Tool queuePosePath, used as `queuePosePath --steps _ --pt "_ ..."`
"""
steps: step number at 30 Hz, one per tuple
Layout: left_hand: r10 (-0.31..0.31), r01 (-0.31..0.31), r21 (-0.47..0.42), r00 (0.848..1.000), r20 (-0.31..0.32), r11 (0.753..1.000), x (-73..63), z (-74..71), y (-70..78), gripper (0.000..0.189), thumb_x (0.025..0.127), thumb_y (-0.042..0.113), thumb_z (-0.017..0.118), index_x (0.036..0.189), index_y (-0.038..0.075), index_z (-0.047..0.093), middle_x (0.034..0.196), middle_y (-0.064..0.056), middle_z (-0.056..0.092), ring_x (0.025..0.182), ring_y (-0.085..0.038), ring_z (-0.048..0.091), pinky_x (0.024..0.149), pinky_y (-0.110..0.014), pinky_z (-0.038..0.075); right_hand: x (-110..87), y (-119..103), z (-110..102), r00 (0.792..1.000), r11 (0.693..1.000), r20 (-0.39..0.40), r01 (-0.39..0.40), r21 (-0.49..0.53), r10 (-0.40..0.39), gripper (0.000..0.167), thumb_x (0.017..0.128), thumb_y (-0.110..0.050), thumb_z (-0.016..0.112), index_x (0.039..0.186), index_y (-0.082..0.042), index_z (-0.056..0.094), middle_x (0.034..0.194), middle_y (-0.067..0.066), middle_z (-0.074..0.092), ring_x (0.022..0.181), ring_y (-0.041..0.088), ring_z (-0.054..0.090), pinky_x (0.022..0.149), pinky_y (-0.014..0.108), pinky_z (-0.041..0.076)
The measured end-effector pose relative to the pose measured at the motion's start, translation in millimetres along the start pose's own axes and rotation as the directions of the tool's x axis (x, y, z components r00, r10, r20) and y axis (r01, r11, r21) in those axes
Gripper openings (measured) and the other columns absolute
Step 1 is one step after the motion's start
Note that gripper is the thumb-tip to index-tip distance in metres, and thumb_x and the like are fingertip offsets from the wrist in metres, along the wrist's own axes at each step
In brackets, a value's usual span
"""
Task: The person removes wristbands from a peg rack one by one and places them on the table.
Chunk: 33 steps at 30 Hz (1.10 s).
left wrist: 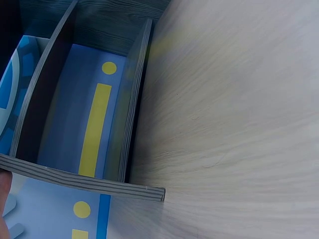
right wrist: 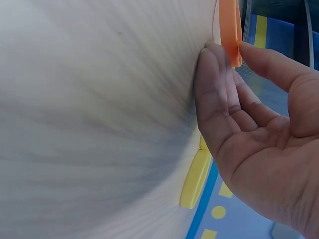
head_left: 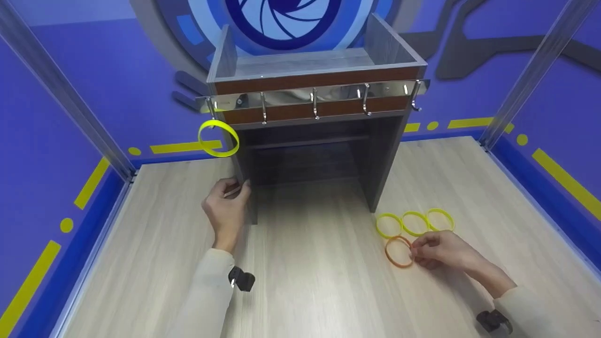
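My right hand pinches the right rim of an orange ring low over the tabletop. In the right wrist view the orange ring lies between thumb and fingertips. Just behind it three yellow rings lie in a row on the table. My left hand, fingers loosely bent, is at the left side panel of a grey wooden rack. Whether it presses on the panel is hard to tell. Another yellow ring hangs from the leftmost hook.
A metal strip with several hooks runs across the rack's front, above an open compartment. The wood-grain tabletop extends around the rack. Blue printed walls with metal corner posts enclose the back and sides.
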<state>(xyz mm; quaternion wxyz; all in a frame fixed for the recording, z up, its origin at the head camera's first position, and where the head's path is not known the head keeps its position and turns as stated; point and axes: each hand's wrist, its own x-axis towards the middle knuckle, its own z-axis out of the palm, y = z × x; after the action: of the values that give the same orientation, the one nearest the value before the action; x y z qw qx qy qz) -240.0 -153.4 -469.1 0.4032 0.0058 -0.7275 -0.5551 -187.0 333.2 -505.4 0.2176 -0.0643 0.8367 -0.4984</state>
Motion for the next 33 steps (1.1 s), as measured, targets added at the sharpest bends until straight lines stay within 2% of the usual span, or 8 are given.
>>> queuePosePath --steps 9,16,19,24,29,33 --pt "0.000 -0.001 -0.024 1.000 -0.017 1.000 0.3 0.1 -0.3 0.014 0.083 -0.001 0.087 0.089 -0.004 0.075 0.088 -0.015 0.076 0.083 -0.030 0.077 0.076 -0.044 0.068 3.1 -1.7 -2.3 0.997 0.998 -0.069 0.019 -0.053 -0.022 0.020 0.099 -0.004 0.067 0.111 0.011 0.072 0.097 0.014 0.076 0.081 0.018 0.068 0.065 0.028 0.062" --pt "-0.007 0.006 -0.036 1.000 -0.014 0.999 0.1 0.0 -0.8 0.015 0.082 -0.001 0.088 0.090 -0.004 0.075 0.089 -0.016 0.076 0.084 -0.031 0.077 0.077 -0.046 0.067 8.2 -11.3 -0.4 0.981 0.989 -0.163 0.084 -0.119 -0.103 0.022 0.100 -0.002 0.067 0.116 0.012 0.071 0.103 0.017 0.076 0.085 0.020 0.071 0.068 0.031 0.064" --pt "-0.012 0.012 -0.022 1.000 -0.008 1.000 -0.2 0.0 -0.5 0.015 0.083 0.000 0.087 0.091 -0.004 0.075 0.089 -0.015 0.076 0.084 -0.030 0.078 0.077 -0.048 0.067 8.9 -20.8 0.7 0.963 0.982 -0.218 0.133 -0.133 -0.160 0.025 0.100 -0.006 0.071 0.120 0.009 0.071 0.114 0.018 0.074 0.092 0.018 0.073 0.076 0.028 0.065" --pt "-0.011 0.011 -0.001 1.000 0.004 1.000 -0.4 0.5 -1.0 0.014 0.084 0.001 0.086 0.091 -0.004 0.074 0.090 -0.014 0.076 0.083 -0.028 0.077 0.076 -0.044 0.067 9.3 -37.4 4.6 0.922 0.963 -0.277 0.258 -0.080 -0.270 0.030 0.100 -0.014 0.076 0.123 0.004 0.071 0.122 0.019 0.073 0.100 0.013 0.074 0.085 0.025 0.063" --pt "0.012 -0.012 -0.006 1.000 -0.001 1.000 0.0 0.3 -1.4 0.014 0.083 0.000 0.085 0.089 -0.005 0.074 0.088 -0.014 0.076 0.081 -0.029 0.077 0.075 -0.043 0.068 11.0 -52.3 8.4 0.867 0.930 -0.336 0.355 -0.100 -0.367 0.028 0.100 -0.016 0.077 0.123 -0.001 0.074 0.117 0.013 0.077 0.101 0.010 0.073 0.085 0.019 0.061" --pt "0.026 -0.026 -0.010 1.000 -0.002 1.000 0.3 0.1 -1.7 0.014 0.083 0.000 0.085 0.089 -0.005 0.074 0.088 -0.015 0.076 0.081 -0.029 0.077 0.075 -0.050 0.067 14.7 -63.3 12.4 0.831 0.908 -0.375 0.409 -0.092 -0.412 0.025 0.099 -0.014 0.078 0.121 -0.002 0.075 0.115 0.014 0.077 0.103 0.011 0.074 0.087 0.018 0.060"
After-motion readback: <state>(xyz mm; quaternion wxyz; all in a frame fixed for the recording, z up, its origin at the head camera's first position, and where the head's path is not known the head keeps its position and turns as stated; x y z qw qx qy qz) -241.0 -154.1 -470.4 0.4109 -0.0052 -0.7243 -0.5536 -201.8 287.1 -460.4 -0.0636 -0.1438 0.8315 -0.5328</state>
